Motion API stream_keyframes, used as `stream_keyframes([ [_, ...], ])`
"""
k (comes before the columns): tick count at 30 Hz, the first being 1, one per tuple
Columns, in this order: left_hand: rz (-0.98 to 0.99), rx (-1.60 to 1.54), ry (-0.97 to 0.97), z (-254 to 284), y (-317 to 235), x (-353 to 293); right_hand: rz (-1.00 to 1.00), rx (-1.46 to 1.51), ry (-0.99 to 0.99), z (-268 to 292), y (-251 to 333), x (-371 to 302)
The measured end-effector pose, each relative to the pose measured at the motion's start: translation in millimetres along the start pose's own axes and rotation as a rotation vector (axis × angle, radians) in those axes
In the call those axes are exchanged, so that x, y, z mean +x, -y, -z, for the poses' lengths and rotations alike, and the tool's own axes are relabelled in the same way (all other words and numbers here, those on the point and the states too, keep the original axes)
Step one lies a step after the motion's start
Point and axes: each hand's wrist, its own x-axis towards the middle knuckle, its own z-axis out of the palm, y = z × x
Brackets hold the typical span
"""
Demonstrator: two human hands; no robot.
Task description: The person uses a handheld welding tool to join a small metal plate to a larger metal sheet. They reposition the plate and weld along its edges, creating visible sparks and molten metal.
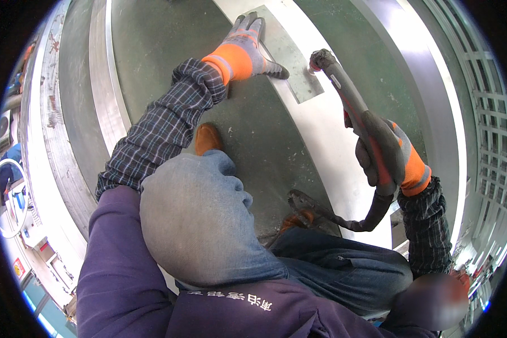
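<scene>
1. Floor (265, 135): green, lying beneath everything; you are crouching over it, knees bent.
2. Beam (341, 163): pale, flat-topped, running out in front of you and carrying the plate (298, 62).
3. Tool (349, 93): long, black and red. Your right hand (405, 152) is wrapping its rear handle, fingers closed around it. A loose wrist could be letting the front end wander, I judge.
4. Hose (369, 219): black, sagging from the tool's back end across the beam toward your boot (296, 219). A shifting foot could be catching it and dragging your aim off.
5. Plate: thin, grey, lying on the beam. Uneven hand pressure could be sliding or tipping it.
6. Left hand (245, 48): gloved, spreading wide at the plate's near edge, gripping nothing. Straying toward the tip could be costing you a finger.
7. Tip (316, 65): sitting by the plate's far edge; whether it is touching, I cannot tell.
</scene>
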Motion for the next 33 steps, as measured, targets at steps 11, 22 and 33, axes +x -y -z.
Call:
stream_keyframes([
  [11,0.014,-0.031,-0.015,0,-2,2,0.014,0.094,-0.024,3,-13,-17],
  [22,-0.006,-0.106,-0.028,-2,3,2,-0.123,0.053,-0.07,-7,-2,-31],
  [33,0.052,-0.023,0.053,11,-2,-2,-0.037,0.083,-0.272,-12,21,-41],
])
